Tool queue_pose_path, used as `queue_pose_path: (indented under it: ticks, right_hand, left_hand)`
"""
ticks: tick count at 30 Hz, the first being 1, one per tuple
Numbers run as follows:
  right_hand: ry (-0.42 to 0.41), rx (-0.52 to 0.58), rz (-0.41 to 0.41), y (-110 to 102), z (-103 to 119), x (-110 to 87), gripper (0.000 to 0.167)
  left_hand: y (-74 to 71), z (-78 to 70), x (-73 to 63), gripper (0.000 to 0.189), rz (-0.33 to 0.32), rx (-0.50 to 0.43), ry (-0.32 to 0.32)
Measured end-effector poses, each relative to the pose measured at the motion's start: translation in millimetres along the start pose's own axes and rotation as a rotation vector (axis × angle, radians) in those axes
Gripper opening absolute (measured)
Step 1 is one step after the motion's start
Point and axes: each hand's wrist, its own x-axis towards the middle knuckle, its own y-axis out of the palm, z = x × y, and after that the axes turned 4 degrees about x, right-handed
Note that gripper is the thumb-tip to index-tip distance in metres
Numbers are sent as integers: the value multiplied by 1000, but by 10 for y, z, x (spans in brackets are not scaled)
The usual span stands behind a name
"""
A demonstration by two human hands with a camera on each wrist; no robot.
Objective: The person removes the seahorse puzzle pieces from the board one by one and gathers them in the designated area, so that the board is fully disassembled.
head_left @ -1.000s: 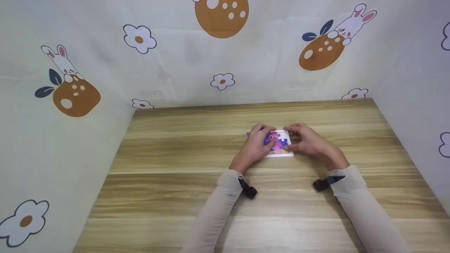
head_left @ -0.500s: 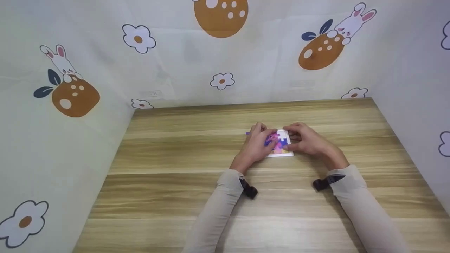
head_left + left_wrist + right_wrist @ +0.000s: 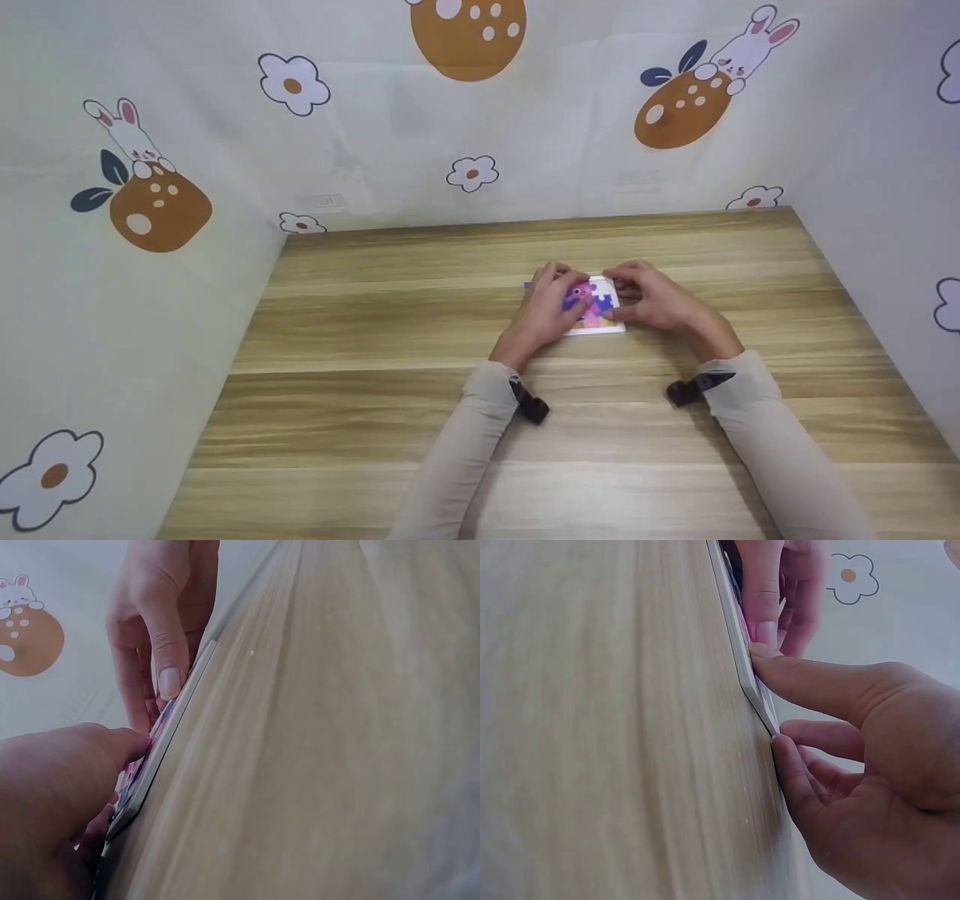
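Observation:
A small jigsaw puzzle [image 3: 604, 304] in a white-rimmed tray lies on the table, its picture pink, blue and yellow. A bare white patch shows at its upper right. My left hand [image 3: 553, 304] covers the left part, thumb on the picture and fingers curled toward the far edge. From the right, my right hand [image 3: 656, 298] grips the tray's side. In the right wrist view its thumb [image 3: 810, 679] presses on top while fingertips [image 3: 780, 746] meet the tray's corner. The left thumb [image 3: 124, 746] lies on the pieces in the left wrist view. The left palm hides the puzzle's left side.
A purple bit [image 3: 527, 285] pokes out just left of the left hand. The wood-grain table [image 3: 360, 405] extends around the puzzle. Pale cloth walls [image 3: 375, 112] printed with flowers and rabbits stand along its back and sides. Both wrists carry black cameras [image 3: 535, 409].
My left thumb and index finger shift slightly over the picture, first right, then back left. The right hand and the tray stay nearly in place.

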Motion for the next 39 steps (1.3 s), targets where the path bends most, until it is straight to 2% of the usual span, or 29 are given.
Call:
queue_pose_path:
  ticks: [8,18,27,30,36,39]
  right_hand:
    - [-20,59,9,8,2,25,78]
    - [-8,58,15,9,3,6,79]
    - [-25,63,12,12,8,3,78]
    - [-29,55,6,15,8,4,78]
    - [-27,57,7,15,-15,19,77]
    - [-35,69,8,15,-20,23,77]
  left_hand:
    - [3,-8,11,38,-38,27,63]
    - [4,-16,5,35,-61,39,73]
    - [8,-17,8,30,-70,66,116]
    - [-3,-8,6,32,-62,55,104]
    - [-37,-11,-4,35,-63,129,60]
    - [-35,-20,0,35,-63,115,52]
